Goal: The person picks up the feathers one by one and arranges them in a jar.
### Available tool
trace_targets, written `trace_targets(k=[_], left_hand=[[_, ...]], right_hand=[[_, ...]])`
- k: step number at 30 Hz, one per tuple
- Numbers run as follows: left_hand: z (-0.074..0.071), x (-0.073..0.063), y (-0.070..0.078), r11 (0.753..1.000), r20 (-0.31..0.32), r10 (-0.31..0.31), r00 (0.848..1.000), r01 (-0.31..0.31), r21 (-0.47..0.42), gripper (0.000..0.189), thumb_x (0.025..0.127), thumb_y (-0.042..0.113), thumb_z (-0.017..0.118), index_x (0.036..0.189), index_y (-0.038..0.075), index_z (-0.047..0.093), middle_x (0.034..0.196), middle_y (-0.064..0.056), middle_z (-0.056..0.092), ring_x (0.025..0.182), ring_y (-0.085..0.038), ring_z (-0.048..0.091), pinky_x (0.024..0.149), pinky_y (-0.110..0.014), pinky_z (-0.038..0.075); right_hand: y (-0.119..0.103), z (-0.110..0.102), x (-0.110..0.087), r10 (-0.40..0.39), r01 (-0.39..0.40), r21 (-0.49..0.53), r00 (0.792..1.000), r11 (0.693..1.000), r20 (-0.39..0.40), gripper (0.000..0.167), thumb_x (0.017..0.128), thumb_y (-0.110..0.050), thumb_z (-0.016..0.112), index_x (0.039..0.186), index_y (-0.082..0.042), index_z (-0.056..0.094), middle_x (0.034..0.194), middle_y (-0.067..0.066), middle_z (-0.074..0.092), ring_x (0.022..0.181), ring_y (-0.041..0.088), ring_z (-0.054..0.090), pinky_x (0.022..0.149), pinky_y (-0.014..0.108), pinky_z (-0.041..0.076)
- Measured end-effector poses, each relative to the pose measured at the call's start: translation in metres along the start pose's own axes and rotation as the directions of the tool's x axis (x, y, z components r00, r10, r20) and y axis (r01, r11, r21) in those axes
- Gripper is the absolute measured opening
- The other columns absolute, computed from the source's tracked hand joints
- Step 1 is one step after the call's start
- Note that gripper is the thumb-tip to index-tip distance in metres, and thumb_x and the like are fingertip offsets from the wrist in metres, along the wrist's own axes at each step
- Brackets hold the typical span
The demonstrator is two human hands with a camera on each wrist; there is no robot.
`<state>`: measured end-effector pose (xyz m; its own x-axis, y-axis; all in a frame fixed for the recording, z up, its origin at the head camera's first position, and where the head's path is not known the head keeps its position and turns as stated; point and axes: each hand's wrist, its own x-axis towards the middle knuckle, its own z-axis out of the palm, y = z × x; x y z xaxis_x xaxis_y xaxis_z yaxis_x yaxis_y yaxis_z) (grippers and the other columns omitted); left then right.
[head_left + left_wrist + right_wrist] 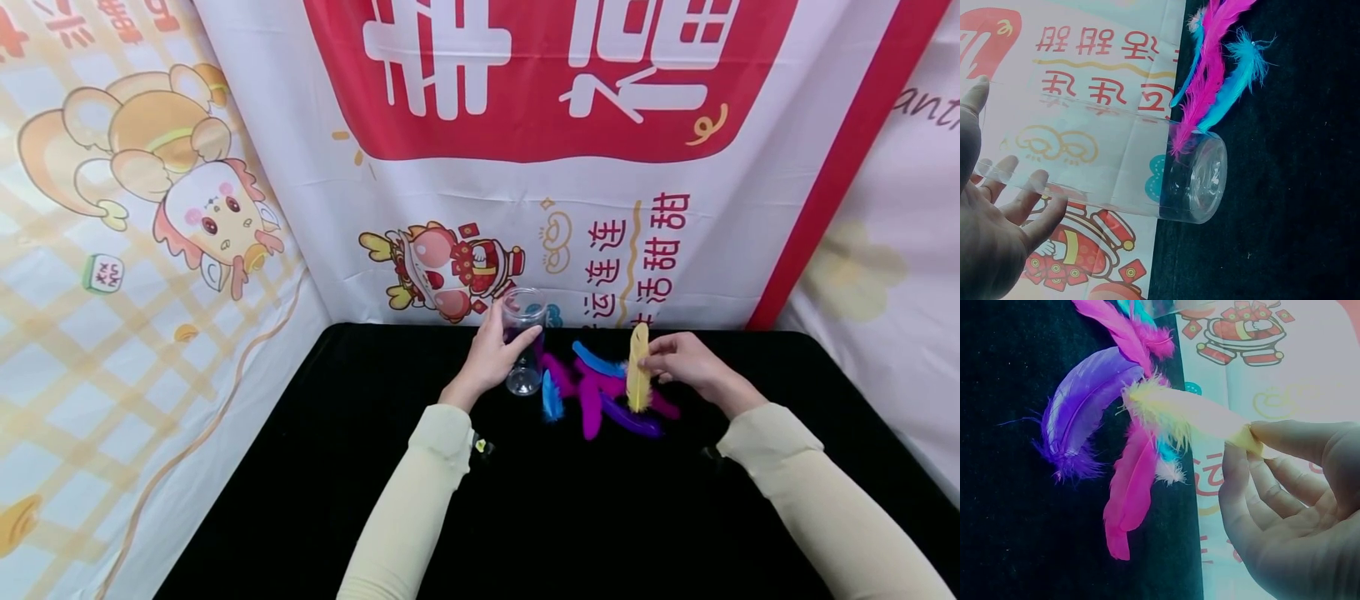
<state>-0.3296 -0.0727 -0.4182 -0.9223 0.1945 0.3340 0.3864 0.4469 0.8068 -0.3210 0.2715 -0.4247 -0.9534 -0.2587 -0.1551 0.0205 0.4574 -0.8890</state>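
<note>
Likely fragile, the yellow feather is aptly end-pinched by the right hand, the jar gripped by the left hand.

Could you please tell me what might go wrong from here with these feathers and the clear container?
The right hand only pinches the yellow feather, so it might slip free. The loose feathers lie overlapping beside the clear container, so a bump could scatter them. If the left hand loosens its grip, the container might tip.

Pale cream sleeves end in folded cuffs, the left with a dark, yellow-spotted piece
</note>
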Motion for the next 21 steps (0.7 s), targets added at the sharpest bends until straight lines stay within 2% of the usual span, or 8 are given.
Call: trace_targets(k=[6,11,21], left_hand=[[-0.001,0.0,0.001,1.0,0.003,-0.01,1.0,0.01,0.01,0.077,0.097,0.051,0.067,0.157,0.019,0.031,0.151,-0.012,0.042,0.139,-0.029,0.046,0.11,-0.046,0.044],[-0.001,0.0,0.001,1.0,-0.002,-0.008,1.0,0.008,0.022,0.078,0.097,0.052,0.067,0.158,0.019,0.03,0.153,-0.012,0.041,0.14,-0.03,0.044,0.113,-0.048,0.04],[0.0,0.0,0.0,1.0,0.0,-0.004,1.0,0.004,0.018,0.079,0.098,0.051,0.066,0.158,0.018,0.028,0.152,-0.013,0.041,0.14,-0.029,0.045,0.112,-0.047,0.042]], right_hand=[[-0.003,-0.001,-0.002,-0.002,0.002,0.005,1.0,1.0,-0.002,0.033,0.099,-0.008,0.066,0.122,0.015,0.061,0.101,0.011,0.074,0.084,0.015,0.068,0.078,0.036,0.06],[-0.008,-0.001,-0.003,-0.004,0.004,0.025,1.0,1.0,0.006,0.034,0.1,-0.007,0.065,0.124,0.016,0.059,0.103,0.012,0.074,0.084,0.015,0.069,0.08,0.037,0.06],[-0.015,0.0,-0.007,-0.033,0.034,0.056,0.999,0.998,-0.004,0.034,0.099,-0.008,0.066,0.122,0.016,0.059,0.101,0.011,0.074,0.085,0.014,0.069,0.082,0.039,0.06]])
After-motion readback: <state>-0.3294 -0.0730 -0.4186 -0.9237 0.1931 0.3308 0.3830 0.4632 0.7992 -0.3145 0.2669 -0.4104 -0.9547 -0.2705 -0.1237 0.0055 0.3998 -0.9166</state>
